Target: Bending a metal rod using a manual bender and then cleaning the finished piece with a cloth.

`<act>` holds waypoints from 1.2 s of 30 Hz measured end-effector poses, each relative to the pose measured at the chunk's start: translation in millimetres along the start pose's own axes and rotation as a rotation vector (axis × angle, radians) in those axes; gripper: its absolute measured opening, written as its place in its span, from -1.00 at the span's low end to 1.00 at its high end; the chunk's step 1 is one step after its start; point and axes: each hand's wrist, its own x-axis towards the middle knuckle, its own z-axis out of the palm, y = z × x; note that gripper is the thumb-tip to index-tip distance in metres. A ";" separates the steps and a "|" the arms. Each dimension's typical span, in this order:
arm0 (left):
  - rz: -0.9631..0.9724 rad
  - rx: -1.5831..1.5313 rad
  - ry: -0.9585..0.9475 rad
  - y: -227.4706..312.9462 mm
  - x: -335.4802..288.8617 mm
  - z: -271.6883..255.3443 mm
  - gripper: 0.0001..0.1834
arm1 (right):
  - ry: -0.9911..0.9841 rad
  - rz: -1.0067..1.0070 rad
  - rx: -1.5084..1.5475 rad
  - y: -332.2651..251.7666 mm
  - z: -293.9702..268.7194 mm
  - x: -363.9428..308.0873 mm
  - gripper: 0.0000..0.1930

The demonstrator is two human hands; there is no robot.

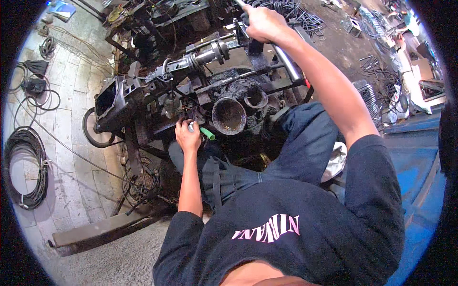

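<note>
A greasy, dark metal machine, lathe-like with a round shaft and collars, stands in front of me. My right hand is raised at its far right end, fingers wrapped round a pale metal lever. At the machine's near side my left hand is closed, with a short green, handle-like piece sticking out to its right. A small whitish part shows between its fingers; the rest of the held thing is hidden. Just right of that hand sits a round bowl with dark, grainy contents.
A smaller bowl stands behind the first, among dark shavings. Bent black rods lie heaped at the far right. To the left are a coiled black hose and loose cables on pale tiles. A blue panel is at my right.
</note>
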 end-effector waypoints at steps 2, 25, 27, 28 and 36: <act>0.052 -0.022 0.025 -1.8 0.0 0.8 -0.68 | -0.035 0.028 -0.010 2.1 3.9 11.5 -0.40; 0.082 -0.094 -0.128 -15.5 11.9 2.6 -0.65 | 0.125 0.064 0.021 2.1 16.3 16.2 -0.40; 0.087 -0.068 -0.130 -16.2 10.8 2.7 -0.65 | 0.097 0.079 0.022 -2.8 14.5 12.5 -0.39; 0.091 -0.045 -0.128 -17.4 10.7 2.9 -0.64 | 0.071 0.090 0.020 -5.6 12.6 10.7 -0.38; 0.094 -0.035 -0.176 -16.6 12.9 2.1 -0.63 | 0.158 0.053 0.061 7.1 22.3 18.8 -0.46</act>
